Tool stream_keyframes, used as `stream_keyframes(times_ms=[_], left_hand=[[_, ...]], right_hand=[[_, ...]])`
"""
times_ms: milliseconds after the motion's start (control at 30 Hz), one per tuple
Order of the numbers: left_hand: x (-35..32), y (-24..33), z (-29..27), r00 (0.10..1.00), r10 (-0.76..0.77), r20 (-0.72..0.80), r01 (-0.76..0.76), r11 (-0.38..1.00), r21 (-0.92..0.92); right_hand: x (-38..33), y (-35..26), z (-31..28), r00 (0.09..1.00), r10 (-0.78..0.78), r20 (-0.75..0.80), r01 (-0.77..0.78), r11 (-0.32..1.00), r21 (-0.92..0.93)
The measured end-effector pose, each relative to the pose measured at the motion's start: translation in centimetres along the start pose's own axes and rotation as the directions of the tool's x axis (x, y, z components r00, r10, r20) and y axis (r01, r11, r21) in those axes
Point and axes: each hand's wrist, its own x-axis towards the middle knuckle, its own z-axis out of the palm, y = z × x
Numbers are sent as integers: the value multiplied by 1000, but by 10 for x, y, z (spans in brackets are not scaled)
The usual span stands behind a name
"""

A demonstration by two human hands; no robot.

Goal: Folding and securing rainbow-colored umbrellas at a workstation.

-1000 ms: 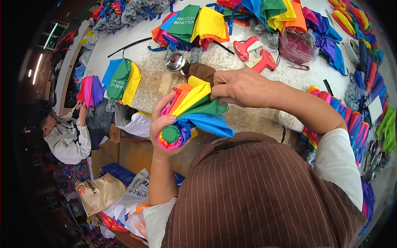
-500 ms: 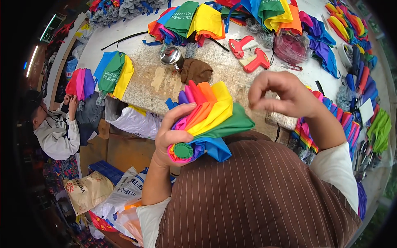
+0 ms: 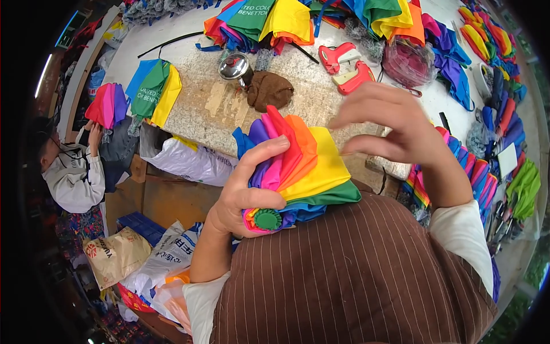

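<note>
A rainbow folding umbrella [image 3: 321, 163] is gripped in my left hand [image 3: 243, 192], its fabric panels fanned out toward the right. The round green end [image 3: 267, 219] of the umbrella points toward me, below my thumb. My fingers wrap round the folded cloth near that end. Just right of the yellow panel, my right hand [image 3: 389, 123] is raised, apart from the fabric. Its fingers are spread and curved, somewhat blurred, with nothing seen between them. Beyond the umbrella, a brown cloth bundle [image 3: 270, 90] rests on the worn table [image 3: 197, 114] beside a shiny metal-topped container [image 3: 235, 69].
Two red-and-white tagging guns [image 3: 354, 78] lie at the back right, near a clear bag of dark red material [image 3: 408, 64]. Piles of rainbow umbrellas [image 3: 286, 22] line the far side. At left, another person [image 3: 74, 172] handles colourful fabric. Bags [image 3: 166, 258] sit below the table edge.
My left hand has shifted right with the umbrella, whose yellow panel now lies over more of the green one. My right hand's fingers have opened out from a pinch.
</note>
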Motion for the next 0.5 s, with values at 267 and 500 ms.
stream_keyframes(times_ms=[267,500], left_hand=[[3,2,-15,997,-56,54,56,998,19],[7,-8,-25,993,63,-102,-52,993,105]], right_hand=[[6,8,44,956,-284,68,277,956,91],[4,-9,71,965,-249,-78,249,968,-6]])
